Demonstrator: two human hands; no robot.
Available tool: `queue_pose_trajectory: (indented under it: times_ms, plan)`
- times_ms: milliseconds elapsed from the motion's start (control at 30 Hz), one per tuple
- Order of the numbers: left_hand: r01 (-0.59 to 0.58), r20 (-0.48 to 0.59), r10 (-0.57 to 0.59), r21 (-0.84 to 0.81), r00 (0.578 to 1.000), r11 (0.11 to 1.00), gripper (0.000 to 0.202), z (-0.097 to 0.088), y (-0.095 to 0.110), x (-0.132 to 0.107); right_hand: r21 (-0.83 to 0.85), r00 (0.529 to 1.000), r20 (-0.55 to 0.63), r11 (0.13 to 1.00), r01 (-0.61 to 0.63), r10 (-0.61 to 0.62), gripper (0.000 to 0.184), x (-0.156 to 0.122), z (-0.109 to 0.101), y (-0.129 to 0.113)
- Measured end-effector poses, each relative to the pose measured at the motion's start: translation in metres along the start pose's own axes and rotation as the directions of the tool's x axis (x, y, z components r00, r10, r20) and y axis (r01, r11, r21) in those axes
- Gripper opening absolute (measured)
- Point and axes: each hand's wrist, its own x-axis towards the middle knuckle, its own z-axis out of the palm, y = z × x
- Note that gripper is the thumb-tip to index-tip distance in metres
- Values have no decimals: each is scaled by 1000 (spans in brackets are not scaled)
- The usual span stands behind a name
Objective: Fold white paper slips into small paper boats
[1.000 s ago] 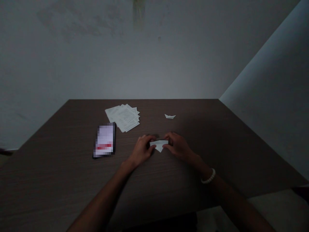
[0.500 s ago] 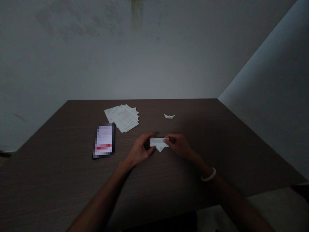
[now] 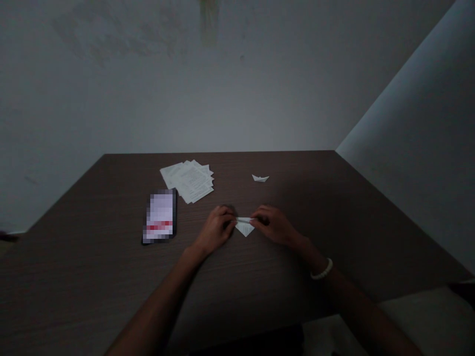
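Note:
A small white printed sheet of paper point(image 3: 245, 229), folded so that a triangular point faces me, lies between my hands over the table. My left hand point(image 3: 217, 228) pinches its left end between thumb and fingers. At the right end, the thumb and fingers of my right hand point(image 3: 272, 225) are closed on the paper too. A narrow strip along its far edge is bent up, and my fingertips hide both ends. Beyond my right hand sits a small folded paper boat point(image 3: 260, 178), touched by neither hand.
Several printed paper sheets point(image 3: 189, 180) lie in a fanned pile at the back left. Nearer me, a dark-edged tablet or phone with a blurred screen point(image 3: 160, 217) touches the pile's corner. The brown table point(image 3: 111, 277) meets a wall point(image 3: 237, 99) at its far edge.
The flat band across the paper has been folded over into a narrow strip, showing more of the triangle. My left fingers have closed further onto the paper's end.

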Motion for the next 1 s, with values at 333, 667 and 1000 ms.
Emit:
queue_pose_trajectory:
  times_ms: [333, 667, 1000]
  plan:
    - [82, 30, -82, 0, 996, 997, 13, -2, -3, 1, -127, 996, 70, 990, 66, -57, 7, -1, -1, 5]
    - [36, 48, -35, -26, 998, 999, 15, -10, 0, 0, -164, 994, 67, 982, 91, -81, 7, -4, 1, 4]
    - [-60, 159, 53, 38, 986, 997, 16, -18, 6, -3, -184, 984, 92, 968, 170, -155, 14, -11, -1, 5]
